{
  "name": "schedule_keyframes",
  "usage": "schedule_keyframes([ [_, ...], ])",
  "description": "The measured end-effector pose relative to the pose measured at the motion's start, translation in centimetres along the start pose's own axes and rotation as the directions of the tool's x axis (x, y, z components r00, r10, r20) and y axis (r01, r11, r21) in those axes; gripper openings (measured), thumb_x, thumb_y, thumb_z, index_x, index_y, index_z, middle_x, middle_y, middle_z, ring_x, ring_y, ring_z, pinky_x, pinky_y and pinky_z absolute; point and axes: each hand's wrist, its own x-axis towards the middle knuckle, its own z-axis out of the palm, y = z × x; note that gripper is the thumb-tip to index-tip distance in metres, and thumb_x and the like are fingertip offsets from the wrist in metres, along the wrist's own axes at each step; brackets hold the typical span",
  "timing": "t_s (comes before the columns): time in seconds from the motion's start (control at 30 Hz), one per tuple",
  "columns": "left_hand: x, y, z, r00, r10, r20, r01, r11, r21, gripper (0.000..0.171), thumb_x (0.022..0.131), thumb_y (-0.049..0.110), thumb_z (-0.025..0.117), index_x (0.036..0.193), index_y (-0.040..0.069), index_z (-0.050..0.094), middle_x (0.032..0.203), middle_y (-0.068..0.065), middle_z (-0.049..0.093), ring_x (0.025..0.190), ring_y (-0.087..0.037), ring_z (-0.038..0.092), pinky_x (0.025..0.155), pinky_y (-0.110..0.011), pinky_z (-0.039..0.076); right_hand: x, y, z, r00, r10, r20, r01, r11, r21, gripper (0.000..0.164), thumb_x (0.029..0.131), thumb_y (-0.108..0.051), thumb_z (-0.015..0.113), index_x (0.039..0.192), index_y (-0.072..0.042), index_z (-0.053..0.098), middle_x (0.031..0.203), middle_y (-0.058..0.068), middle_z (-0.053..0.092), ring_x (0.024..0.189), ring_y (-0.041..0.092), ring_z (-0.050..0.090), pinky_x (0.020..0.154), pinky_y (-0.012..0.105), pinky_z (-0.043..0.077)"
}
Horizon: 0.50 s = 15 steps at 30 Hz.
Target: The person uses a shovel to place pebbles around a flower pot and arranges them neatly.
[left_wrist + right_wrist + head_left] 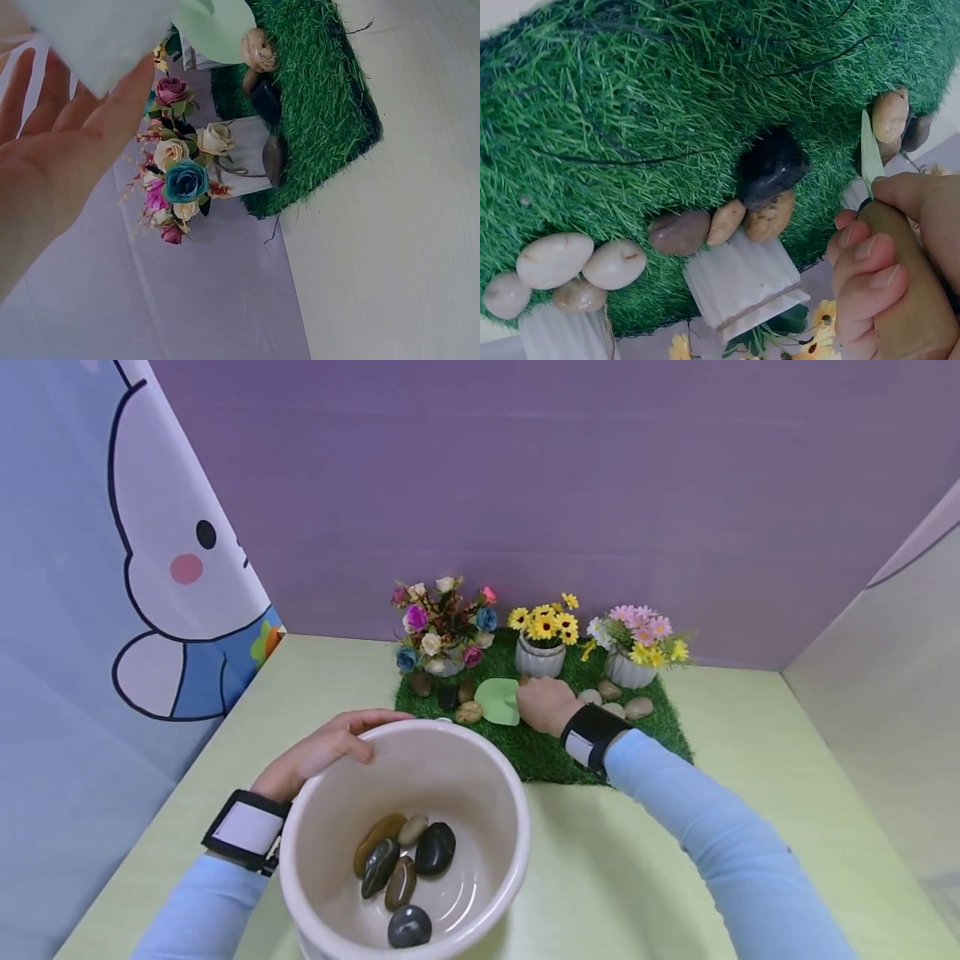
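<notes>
My left hand (pixel 326 753) grips the rim of a cream bucket (pixel 491 781), thumb inside and fingers over the outside. Several smooth stones lie at the bottom of this bucket, among them a black stone (pixel 435 849) and a grey stone (pixel 409 927). My right hand (pixel 547 703) holds a small trowel by its wooden handle (pixel 907 292). The trowel's pale green blade (pixel 497 702) is over the artificial grass mat (pixel 536 760), close beside a tan stone (pixel 469 712). In the right wrist view the blade shows edge-on, near that stone.
Three white pots stand along the mat's back edge: mixed roses (pixel 446 635), yellow daisies (pixel 546 625), and pink and yellow flowers (pixel 641 635). Stones sit before them, including white stones (pixel 555 260) and a black stone (pixel 772 161). A purple backdrop (pixel 525 485) rises behind.
</notes>
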Motion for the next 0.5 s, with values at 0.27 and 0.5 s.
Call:
schedule_keyframes([
  [0.27, 0.2, -0.3, 0.3, 1.000, -0.006, 0.009, 0.007, 1.000, -0.014, 0.064, 0.083, 0.001, 0.050, 0.146, 0.011, 0.053, 0.126, -0.002, 0.068, 0.110, -0.022, 0.068, 0.089, -0.041, 0.059, -0.5, 0.8, -0.3, 1.000, 0.025, 0.007, -0.025, 0.999, 0.021, 0.023, 0.104, -0.011, 0.049, 0.092, -0.003, 0.067, 0.085, 0.014, 0.065, 0.072, 0.026, 0.064, 0.061, 0.039, 0.055],
  [0.5, 0.5, -0.5, 0.6, 1.000, -0.015, 0.024, 0.015, 1.000, -0.013, 0.065, 0.082, 0.001, 0.051, 0.147, 0.006, 0.050, 0.125, -0.001, 0.068, 0.108, -0.021, 0.069, 0.087, -0.040, 0.060, -4.5, 1.7, -4.7, 0.963, 0.041, -0.267, 0.012, 0.981, 0.194, 0.028, 0.104, -0.022, 0.052, 0.079, -0.011, 0.053, 0.062, -0.001, 0.042, 0.052, 0.014, 0.041, 0.047, 0.026, 0.034],
])
